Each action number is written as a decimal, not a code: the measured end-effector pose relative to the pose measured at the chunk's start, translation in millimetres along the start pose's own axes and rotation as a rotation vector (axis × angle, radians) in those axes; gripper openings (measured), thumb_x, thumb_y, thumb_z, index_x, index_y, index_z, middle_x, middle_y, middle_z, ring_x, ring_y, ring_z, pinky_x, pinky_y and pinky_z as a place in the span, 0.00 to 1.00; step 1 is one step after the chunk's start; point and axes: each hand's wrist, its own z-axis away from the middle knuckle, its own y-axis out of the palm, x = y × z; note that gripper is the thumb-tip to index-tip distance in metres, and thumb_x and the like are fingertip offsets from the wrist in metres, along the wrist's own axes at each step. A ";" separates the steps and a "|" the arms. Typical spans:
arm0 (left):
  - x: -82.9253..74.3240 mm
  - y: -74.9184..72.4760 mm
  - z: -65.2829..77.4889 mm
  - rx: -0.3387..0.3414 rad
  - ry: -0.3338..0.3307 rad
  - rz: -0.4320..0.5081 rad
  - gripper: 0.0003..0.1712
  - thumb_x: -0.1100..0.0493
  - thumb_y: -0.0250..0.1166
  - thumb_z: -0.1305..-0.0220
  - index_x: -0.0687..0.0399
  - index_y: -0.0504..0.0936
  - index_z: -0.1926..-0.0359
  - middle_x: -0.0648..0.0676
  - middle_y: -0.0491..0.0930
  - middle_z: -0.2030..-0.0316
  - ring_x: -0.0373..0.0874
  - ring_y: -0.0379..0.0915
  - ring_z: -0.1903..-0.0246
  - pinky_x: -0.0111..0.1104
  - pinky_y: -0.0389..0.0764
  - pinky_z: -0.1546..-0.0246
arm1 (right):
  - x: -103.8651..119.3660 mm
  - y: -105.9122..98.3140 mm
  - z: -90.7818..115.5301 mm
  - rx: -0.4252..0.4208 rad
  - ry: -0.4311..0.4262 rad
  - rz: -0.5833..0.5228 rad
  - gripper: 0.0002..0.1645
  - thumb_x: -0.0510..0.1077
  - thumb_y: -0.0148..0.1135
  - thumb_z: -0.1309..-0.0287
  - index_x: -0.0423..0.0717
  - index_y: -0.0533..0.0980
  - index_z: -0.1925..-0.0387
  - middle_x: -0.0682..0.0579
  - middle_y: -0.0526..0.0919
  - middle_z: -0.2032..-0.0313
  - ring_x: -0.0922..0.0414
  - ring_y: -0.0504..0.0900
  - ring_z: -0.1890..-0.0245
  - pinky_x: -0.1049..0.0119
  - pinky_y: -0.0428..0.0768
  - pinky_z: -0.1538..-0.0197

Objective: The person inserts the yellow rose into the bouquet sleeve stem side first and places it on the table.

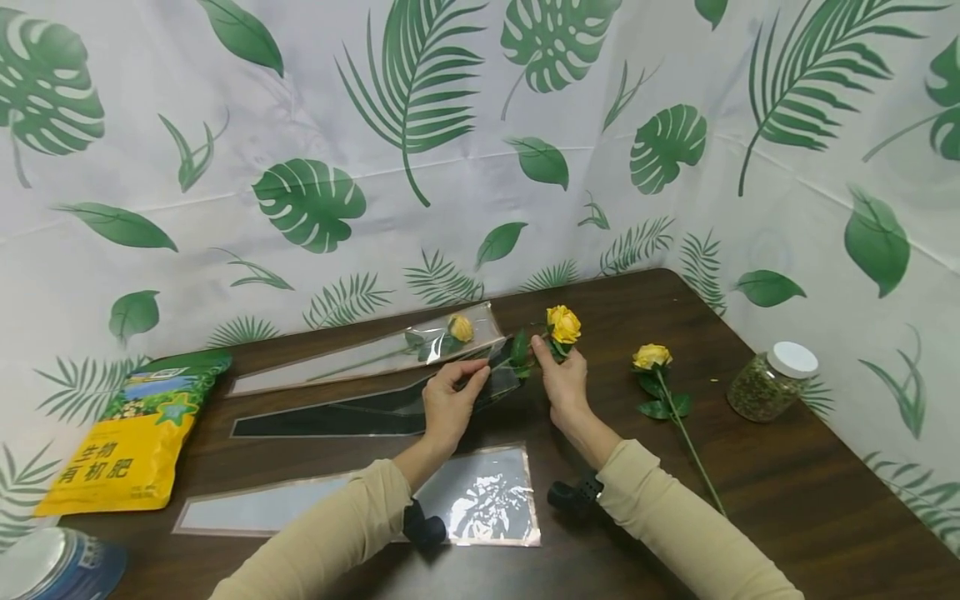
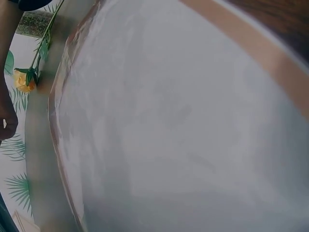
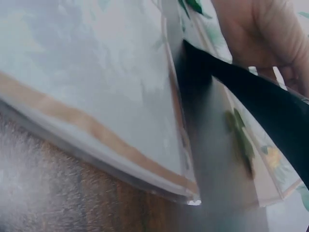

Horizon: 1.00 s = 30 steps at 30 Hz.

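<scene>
In the head view my left hand point(image 1: 448, 404) pinches with thumb and forefinger at the upper edge of a black flower sleeve point(image 1: 322, 419), whose wide end is lifted off the table. A yellow rose point(image 1: 563, 325) is held just below its bloom by my right hand point(image 1: 566, 383). Its green leaves point(image 1: 519, 350) and stem lie at the sleeve's mouth; the lower stem shows faintly through the dark film. In the right wrist view the black sleeve point(image 3: 260, 92) rises beside the right hand point(image 3: 265, 38). The fingertips of the left hand partly hide the stem.
Behind lies a clear sleeve point(image 1: 300, 367) with a yellow rose point(image 1: 461, 328) inside; in front lies a whitish sleeve point(image 1: 480, 492). Another rose point(image 1: 652, 358) and a white-lidded jar point(image 1: 768, 383) are at right. At left are a yellow bag point(image 1: 123, 458) and a tin point(image 1: 63, 567).
</scene>
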 end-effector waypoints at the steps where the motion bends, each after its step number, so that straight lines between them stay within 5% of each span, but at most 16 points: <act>1: -0.4 -0.2 0.0 -0.003 0.005 0.005 0.06 0.61 0.70 0.46 0.57 0.87 0.65 0.53 0.86 0.65 0.43 0.81 0.64 0.23 0.75 0.63 | -0.4 0.7 0.2 0.001 0.006 -0.001 0.11 0.45 0.62 0.40 0.39 0.77 0.65 0.64 0.79 0.77 0.65 0.74 0.63 0.68 0.69 0.52; 10: -4.6 0.9 -2.2 0.012 0.009 0.027 0.06 0.61 0.69 0.45 0.58 0.87 0.65 0.53 0.86 0.64 0.44 0.81 0.62 0.24 0.76 0.61 | -2.7 3.2 2.7 0.071 -0.025 0.048 0.11 0.42 0.63 0.42 0.37 0.75 0.61 0.63 0.80 0.79 0.66 0.78 0.68 0.73 0.72 0.56; 18: -5.5 0.3 -3.7 0.027 -0.004 0.027 0.07 0.62 0.69 0.45 0.57 0.87 0.65 0.53 0.85 0.63 0.46 0.81 0.59 0.25 0.77 0.60 | -2.7 4.1 5.0 0.141 0.042 0.156 0.18 0.44 0.64 0.42 0.34 0.75 0.56 0.50 0.80 0.60 0.63 0.74 0.61 0.69 0.72 0.52; 25: -4.3 0.4 -4.5 0.032 -0.002 0.012 0.06 0.62 0.70 0.46 0.57 0.87 0.65 0.53 0.85 0.64 0.45 0.81 0.59 0.26 0.77 0.59 | -5.7 2.0 1.8 0.114 0.036 0.092 0.27 0.43 0.64 0.43 0.33 0.69 0.46 0.40 0.76 0.48 0.55 0.72 0.48 0.61 0.68 0.40; 30: -5.6 1.3 -5.0 0.030 0.012 0.004 0.06 0.62 0.70 0.46 0.58 0.87 0.65 0.53 0.86 0.64 0.46 0.81 0.60 0.27 0.77 0.59 | -5.8 -3.2 -0.8 0.078 -0.035 0.020 0.29 0.44 0.63 0.41 0.38 0.64 0.43 0.45 0.77 0.52 0.65 0.76 0.56 0.74 0.72 0.51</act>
